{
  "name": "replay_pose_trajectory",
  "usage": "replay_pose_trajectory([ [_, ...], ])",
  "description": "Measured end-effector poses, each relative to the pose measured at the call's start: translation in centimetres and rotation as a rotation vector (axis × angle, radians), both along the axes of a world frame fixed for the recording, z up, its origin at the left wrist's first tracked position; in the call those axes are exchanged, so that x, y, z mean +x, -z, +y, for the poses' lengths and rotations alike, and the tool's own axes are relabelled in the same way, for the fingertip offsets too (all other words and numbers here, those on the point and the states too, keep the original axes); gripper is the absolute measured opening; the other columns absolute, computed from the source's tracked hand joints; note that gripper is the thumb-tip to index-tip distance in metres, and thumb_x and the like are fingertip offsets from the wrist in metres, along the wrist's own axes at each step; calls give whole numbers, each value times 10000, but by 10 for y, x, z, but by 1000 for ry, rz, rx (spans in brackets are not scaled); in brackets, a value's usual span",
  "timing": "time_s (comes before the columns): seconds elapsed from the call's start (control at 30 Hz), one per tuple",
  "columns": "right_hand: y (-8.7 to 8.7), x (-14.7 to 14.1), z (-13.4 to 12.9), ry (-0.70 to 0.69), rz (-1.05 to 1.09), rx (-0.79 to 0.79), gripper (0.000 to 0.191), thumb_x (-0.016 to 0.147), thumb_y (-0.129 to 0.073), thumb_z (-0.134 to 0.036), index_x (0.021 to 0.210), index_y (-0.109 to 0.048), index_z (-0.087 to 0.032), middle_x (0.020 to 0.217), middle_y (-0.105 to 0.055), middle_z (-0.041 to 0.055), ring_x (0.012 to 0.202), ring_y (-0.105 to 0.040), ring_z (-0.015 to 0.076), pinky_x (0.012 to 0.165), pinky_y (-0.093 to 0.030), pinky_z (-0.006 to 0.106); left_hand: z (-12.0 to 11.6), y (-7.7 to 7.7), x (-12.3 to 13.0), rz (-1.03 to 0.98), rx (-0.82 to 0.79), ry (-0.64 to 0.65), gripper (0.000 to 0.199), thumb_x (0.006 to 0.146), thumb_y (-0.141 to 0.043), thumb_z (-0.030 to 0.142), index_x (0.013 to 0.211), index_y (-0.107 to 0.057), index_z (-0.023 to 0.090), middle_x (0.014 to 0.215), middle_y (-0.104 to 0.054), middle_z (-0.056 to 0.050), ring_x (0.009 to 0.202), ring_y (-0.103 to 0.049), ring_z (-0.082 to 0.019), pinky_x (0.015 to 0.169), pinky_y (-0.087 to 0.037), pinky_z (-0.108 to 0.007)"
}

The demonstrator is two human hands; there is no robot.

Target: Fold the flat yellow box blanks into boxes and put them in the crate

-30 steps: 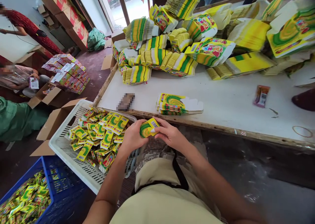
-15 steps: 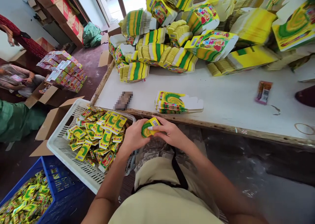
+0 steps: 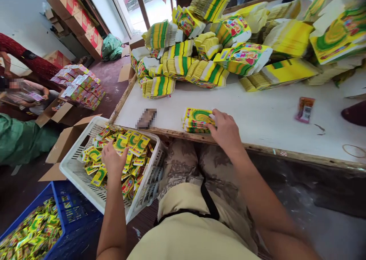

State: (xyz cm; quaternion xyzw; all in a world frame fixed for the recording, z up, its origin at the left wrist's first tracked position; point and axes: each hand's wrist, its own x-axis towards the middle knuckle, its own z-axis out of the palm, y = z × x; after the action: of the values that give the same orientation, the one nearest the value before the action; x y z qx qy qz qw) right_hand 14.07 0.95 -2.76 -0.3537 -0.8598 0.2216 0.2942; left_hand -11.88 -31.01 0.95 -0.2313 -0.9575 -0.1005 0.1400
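My left hand (image 3: pixel 113 158) is over the white plastic basket (image 3: pixel 68 164), fingers apart and nothing held. Beneath it lies a heap of small yellow-and-green printed packs (image 3: pixel 98 176). On the near edge of the white table, my right hand (image 3: pixel 227 132) grips the right end of a short stack of flat yellow cartons (image 3: pixel 197 117). Thumb and fingers close around the carton flaps, which they largely hide; how many cartons they pinch is unclear.
Bundles of flat cartons (image 3: pixel 194 67) pile up along the table's far side. A small packet (image 3: pixel 305 109) lies to the right. A blue crate (image 3: pixel 61 210) of small packets stands at lower left, near an open cardboard box (image 3: pixel 61 142). Another person (image 3: pixel 31 96) sits at far left.
The small yellow pack held between both hands is gone from them. My left hand has moved left over the basket, and my right hand has reached forward onto the carton stack.
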Motion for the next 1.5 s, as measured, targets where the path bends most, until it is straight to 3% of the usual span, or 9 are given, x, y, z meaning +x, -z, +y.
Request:
replay_pose_trajectory([
  [0.2,18,-5,13,-9,-149,101,368,851,-592,-243,1201,-604,-129,1024,-662,167,957,-579,305,877,-469,441,34,57,25,-399,-112,543,380,922,-490,309,1274,-556,182,1376,-569,-128,1343,-460,-236,1135,-347,-459],
  [0.33,19,-5,15,-5,-136,147,385,843,-621,-263,1200,-575,-127,995,-652,173,983,-555,308,864,-468,425,54,95,30,-465,-182,543,374,953,-455,382,1258,-605,226,1364,-601,-86,1348,-463,-236,1143,-322,-490],
  [0.47,21,-4,16,7,-95,164,334,853,-604,-312,1149,-576,-158,956,-632,154,979,-547,308,855,-476,433,42,110,7,-430,-217,391,427,936,-475,472,1280,-603,253,1469,-504,-85,1462,-272,-290,1195,-133,-556],
  [0.6,22,-4,16,-7,-73,138,324,879,-569,-371,1127,-576,-164,924,-638,149,974,-557,303,829,-490,416,14,107,-36,-351,-314,103,616,822,-620,529,1376,-526,278,1607,-275,-88,1501,-76,-369,1187,-25,-573],
  [0.77,23,-3,17,4,-26,45,348,902,-529,-444,1093,-593,-160,888,-632,144,881,-593,273,812,-496,400,-29,88,-82,-335,-389,-221,712,887,-488,523,1519,-281,266,1529,-380,-170,1421,-278,-395,1103,-246,-563],
  [0.97,22,-6,20,23,-37,-19,361,894,-513,-516,1018,-593,-186,821,-657,135,905,-601,289,813,-482,410,-88,77,-73,-401,-457,-432,648,909,-430,485,1452,-388,134,1379,-515,-241,1325,-409,-390,985,-393,-499],
  [1.23,19,-9,23,56,-25,-48,481,832,-520,-625,1015,-557,-182,813,-654,118,878,-592,287,752,-472,392,-124,91,-6,-569,-573,-347,402,927,-490,405,1252,-625,212,1321,-603,-133,1262,-522,-309,1004,-413,-490],
  [1.37,16,-10,23,84,-16,-119,480,779,-610,-618,991,-530,-195,789,-638,73,726,-584,235,712,-463,378,-125,69,-5,-610,-571,-228,284,860,-577,366,1078,-735,272,1190,-689,-98,1204,-580,-332,973,-439,-447],
  [1.5,7,-10,23,151,50,-258,540,698,-736,-575,1008,-494,-205,738,-618,21,626,-583,185,682,-466,354,-104,33,-8,-573,-462,-79,289,891,-541,338,1035,-744,190,1174,-691,-138,1182,-589,-333,975,-451,-451],
])
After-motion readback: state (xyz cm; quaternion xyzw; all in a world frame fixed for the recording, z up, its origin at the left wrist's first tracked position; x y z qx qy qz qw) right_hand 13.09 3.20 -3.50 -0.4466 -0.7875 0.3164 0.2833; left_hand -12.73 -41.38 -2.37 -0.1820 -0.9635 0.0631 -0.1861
